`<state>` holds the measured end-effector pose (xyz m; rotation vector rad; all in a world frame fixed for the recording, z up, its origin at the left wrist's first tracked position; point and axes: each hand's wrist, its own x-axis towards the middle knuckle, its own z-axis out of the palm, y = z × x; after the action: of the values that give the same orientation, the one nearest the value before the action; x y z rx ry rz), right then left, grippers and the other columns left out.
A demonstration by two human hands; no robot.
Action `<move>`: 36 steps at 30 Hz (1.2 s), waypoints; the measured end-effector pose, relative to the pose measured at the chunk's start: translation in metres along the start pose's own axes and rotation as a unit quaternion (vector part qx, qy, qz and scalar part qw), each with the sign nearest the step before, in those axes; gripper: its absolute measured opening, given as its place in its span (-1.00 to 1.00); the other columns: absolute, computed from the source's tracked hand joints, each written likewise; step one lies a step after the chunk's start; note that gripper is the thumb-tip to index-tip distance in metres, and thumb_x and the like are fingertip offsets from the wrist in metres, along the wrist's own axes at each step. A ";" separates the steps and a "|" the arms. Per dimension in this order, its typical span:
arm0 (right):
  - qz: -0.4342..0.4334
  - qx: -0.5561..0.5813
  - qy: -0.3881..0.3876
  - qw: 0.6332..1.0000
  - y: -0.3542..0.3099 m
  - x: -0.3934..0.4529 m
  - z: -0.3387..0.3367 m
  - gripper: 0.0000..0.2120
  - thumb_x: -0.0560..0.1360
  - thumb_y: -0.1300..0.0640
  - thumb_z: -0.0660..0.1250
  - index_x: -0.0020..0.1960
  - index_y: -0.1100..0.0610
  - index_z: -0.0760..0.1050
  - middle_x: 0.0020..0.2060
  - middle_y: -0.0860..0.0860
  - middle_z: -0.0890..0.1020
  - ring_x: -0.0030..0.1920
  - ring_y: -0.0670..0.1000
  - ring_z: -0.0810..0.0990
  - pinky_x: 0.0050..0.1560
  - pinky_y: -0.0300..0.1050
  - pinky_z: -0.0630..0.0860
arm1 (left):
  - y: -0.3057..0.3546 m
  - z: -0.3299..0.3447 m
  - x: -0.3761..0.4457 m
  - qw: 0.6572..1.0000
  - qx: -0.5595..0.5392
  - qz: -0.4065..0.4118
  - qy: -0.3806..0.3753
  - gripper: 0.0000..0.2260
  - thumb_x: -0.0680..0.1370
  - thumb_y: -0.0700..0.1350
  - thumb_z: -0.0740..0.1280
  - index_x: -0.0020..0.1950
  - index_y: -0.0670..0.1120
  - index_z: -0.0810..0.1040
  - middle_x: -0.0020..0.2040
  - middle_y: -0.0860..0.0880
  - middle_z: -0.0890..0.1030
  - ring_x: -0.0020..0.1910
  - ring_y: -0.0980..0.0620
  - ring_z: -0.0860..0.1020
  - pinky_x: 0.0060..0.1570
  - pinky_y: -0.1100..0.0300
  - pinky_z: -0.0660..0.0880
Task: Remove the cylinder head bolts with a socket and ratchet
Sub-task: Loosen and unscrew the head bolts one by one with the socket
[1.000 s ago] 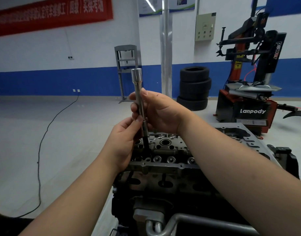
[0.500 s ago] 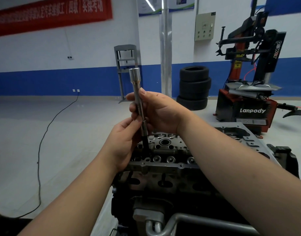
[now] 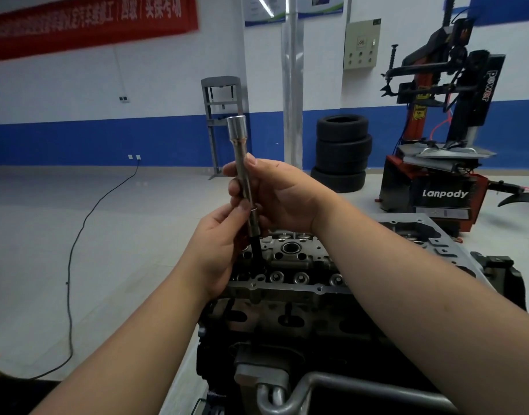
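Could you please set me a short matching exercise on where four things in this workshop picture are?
Things:
1. extension bar
2. stack of tyres
3. black cable
4. cylinder head

Places:
A. trailing across the floor on the left
B. under the hands, on the engine
C. against the blue wall, beside the pillar
D. upright, held in the left hand and the right hand

Pairs: 1-D, 2-C, 3-A, 4-B
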<state>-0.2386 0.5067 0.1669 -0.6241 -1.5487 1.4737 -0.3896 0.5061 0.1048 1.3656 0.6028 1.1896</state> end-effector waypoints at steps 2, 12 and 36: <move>-0.009 -0.002 0.006 1.000 0.002 0.001 0.000 -0.80 0.62 -0.02 0.21 0.09 0.11 0.47 -0.17 0.02 0.60 -0.13 0.03 0.59 -0.13 -0.12 0.53 | -0.001 0.002 0.000 1.000 -0.001 0.004 0.019 -0.76 0.43 0.10 0.39 -0.05 0.00 0.73 -0.16 -0.04 0.70 -0.13 0.03 0.68 0.00 0.07 0.58; -0.012 -0.026 0.023 0.999 0.000 -0.001 0.000 -0.71 0.69 -0.03 0.13 0.03 0.16 0.49 -0.18 0.02 0.62 -0.33 -0.09 0.58 -0.33 -0.22 0.47 | -0.001 -0.001 0.000 1.000 0.020 0.005 -0.021 -0.74 0.53 0.20 0.33 -0.07 0.12 0.77 -0.05 0.00 0.74 -0.02 0.07 0.70 -0.08 0.24 0.60; 0.023 -0.073 0.085 0.993 -0.015 -0.002 0.017 -0.59 0.61 -0.15 0.15 0.20 0.15 0.50 -0.16 0.03 0.61 -0.10 0.04 0.60 0.10 0.06 0.47 | -0.008 -0.001 0.003 0.997 0.054 0.050 0.030 -0.74 0.40 0.17 0.49 -0.03 0.05 0.65 -0.11 0.01 0.73 -0.08 0.09 0.69 -0.03 0.19 0.55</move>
<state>-0.2491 0.4942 0.1821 -0.8537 -1.5267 1.3120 -0.3869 0.5113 0.0977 1.4691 0.6573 1.2978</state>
